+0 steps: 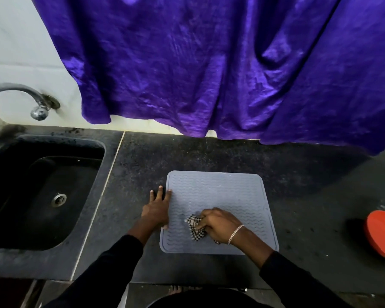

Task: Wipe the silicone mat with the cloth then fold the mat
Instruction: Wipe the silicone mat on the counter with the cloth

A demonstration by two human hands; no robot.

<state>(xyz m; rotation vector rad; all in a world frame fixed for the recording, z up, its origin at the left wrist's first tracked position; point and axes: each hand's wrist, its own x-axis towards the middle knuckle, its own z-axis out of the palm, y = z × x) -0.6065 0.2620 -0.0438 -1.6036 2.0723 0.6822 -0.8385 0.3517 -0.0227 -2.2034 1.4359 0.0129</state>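
Hidden: cloth (pixel 195 226) partly under right hand (pixel 218 225), fingers closed gripping it on mat (pixel 231 196).
Mat's left edge: left hand (pixel 157 210) flat, fingers spread.
Cut off: red plate (pixel 382 234), right of mat.

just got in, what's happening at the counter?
A person is wiping a grey silicone mat lying flat on the dark counter. The right hand presses a bunched checkered cloth onto the mat's near-left area. The left hand lies flat, fingers spread, at its left edge. The mat is not yet folded.
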